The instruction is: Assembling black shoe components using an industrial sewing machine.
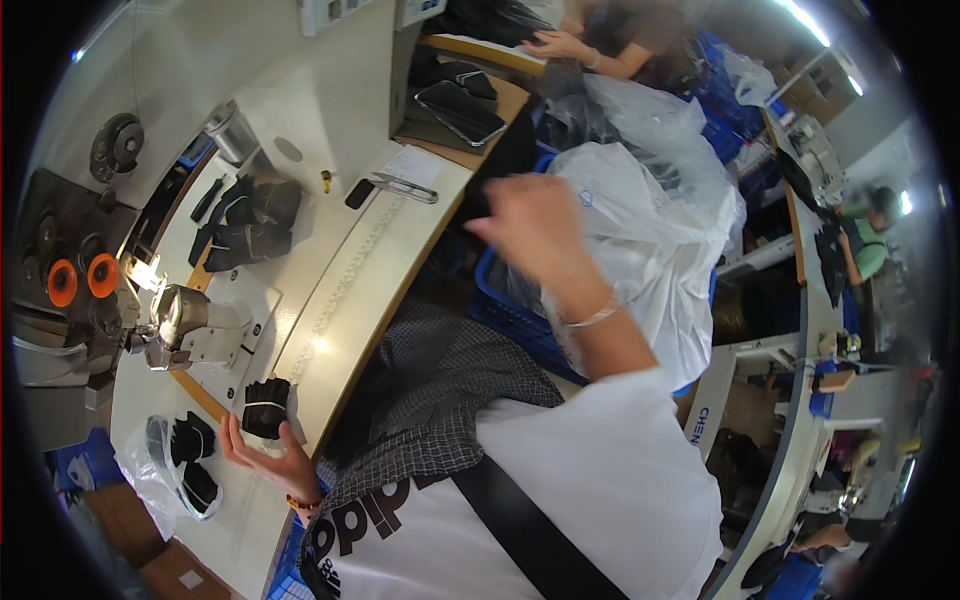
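Observation:
My left hand (268, 460) is low on the left, at the front edge of the white sewing table (345, 290). Its thumb and fingers curve around the lower end of a small bundle of dark fabric pieces (266, 408) with a pale band across it. Something whitish shows along the bundle's right side. My right hand (540, 228) is raised between the table edge and a large white plastic bag (640, 215). Motion smears its fingers, so whether it holds anything cannot be made out. A pale bracelet circles that wrist.
A lit sewing machine head (190, 325) stands beyond my left hand. Dark fabric bundles (245, 220) lie further along the table, others in a clear bag (170, 465). Thread snips (405, 188) and a phone (460, 112) lie farther off. A blue crate (520, 320) holds the white bag. Co-workers sit nearby.

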Tool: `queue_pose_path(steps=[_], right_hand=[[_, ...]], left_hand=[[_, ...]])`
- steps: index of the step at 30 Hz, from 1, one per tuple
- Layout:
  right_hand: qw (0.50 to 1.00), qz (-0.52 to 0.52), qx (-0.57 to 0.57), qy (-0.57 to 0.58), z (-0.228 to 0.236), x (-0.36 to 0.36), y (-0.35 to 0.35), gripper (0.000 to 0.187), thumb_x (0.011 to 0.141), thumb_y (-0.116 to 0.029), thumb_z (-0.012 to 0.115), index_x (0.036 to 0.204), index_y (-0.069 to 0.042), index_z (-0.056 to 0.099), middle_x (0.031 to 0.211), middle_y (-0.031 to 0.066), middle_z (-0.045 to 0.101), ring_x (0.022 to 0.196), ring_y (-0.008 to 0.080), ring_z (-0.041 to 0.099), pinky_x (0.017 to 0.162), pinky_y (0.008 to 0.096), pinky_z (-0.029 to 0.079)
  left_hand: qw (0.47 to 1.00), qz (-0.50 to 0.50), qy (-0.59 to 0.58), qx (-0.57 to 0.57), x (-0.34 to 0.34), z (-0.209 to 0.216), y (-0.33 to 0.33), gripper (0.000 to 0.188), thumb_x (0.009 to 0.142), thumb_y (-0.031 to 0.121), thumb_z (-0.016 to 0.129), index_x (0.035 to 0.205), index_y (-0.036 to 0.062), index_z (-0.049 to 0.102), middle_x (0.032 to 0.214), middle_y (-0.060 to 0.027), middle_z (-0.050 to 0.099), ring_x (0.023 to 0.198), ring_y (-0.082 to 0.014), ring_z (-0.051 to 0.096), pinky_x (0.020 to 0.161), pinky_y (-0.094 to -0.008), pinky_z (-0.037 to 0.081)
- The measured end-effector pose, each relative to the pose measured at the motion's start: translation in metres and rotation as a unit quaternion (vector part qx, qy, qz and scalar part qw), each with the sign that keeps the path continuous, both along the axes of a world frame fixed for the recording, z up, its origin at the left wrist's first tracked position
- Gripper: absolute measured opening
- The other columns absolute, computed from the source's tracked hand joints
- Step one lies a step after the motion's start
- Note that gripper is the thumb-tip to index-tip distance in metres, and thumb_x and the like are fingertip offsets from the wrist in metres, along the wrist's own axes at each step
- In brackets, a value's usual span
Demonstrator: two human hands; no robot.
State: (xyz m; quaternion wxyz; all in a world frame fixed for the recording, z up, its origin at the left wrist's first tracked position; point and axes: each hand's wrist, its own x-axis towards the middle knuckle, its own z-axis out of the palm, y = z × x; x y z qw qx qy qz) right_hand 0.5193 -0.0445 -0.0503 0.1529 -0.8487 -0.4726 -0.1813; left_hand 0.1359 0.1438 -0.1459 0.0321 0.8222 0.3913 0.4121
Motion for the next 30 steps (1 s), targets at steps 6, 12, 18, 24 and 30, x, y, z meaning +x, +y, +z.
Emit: queue_pose_path(steps=[6,12,18,24,30], right_hand=[[0.87,-0.48,-0.094,-0.069,0.013,0.036,-0.211,0.069,0.069,-0.042,0.085,0.118,-0.001,0.058,0.118,0.0223,0.059,0.111,0.0356,0.059,0.086,0.046,0.052],[0.936,-0.349,-0.005,0.047,-0.074,0.103,-0.249,0.076,0.063,-0.039,0.089,0.119,0.005,0.061,0.121,0.0264,0.061,0.11,0.0401,0.057,0.095,0.0495,0.046],[0.959,-0.218,-0.032,-0.176,-0.144,0.067,-0.139,0.039,0.075,-0.019,0.071,0.107,0.005,0.068,0.111,0.0189,0.064,0.106,0.0379,0.057,0.098,0.0518,0.039],[0.973,0.062,-0.069,0.213,-0.098,-0.014,-0.099,0.038,0.076,-0.016,0.07,0.11,0.0,0.059,0.101,0.017,0.061,0.101,0.0338,0.058,0.09,0.0493,0.042],[0.931,0.241,-0.011,0.275,-0.109,-0.061,-0.087,0.053,0.078,-0.021,0.074,0.123,-0.002,0.057,0.128,0.0205,0.054,0.122,0.0314,0.052,0.101,0.0483,0.041]], left_hand=[[0.973,-0.158,-0.13,0.107,0.016,0.003,-0.02,0.04,0.085,0.022,0.069,0.118,0.0033,0.057,0.13,-0.0217,0.048,0.124,-0.0413,0.048,0.106,-0.0587,0.038],[0.938,-0.33,-0.098,0.046,0.07,0.032,-0.043,0.029,0.074,0.004,0.07,0.102,0.0034,0.063,0.116,-0.0191,0.056,0.107,-0.0377,0.056,0.092,-0.0536,0.048],[0.882,-0.466,-0.032,-0.067,0.144,0.071,-0.065,0.034,0.068,-0.004,0.074,0.101,0.0018,0.066,0.11,-0.0174,0.062,0.098,-0.0345,0.06,0.083,-0.04,0.051],[0.724,-0.687,0.03,-0.049,0.242,0.084,-0.105,0.035,0.076,0.004,0.074,0.109,0.0028,0.064,0.111,-0.0142,0.065,0.103,-0.0339,0.063,0.088,-0.0432,0.053],[0.627,-0.73,0.18,-0.205,0.331,0.035,-0.142,0.04,0.085,0.012,0.067,0.123,0.0026,0.059,0.115,-0.0205,0.063,0.104,-0.037,0.062,0.096,-0.0459,0.048]])
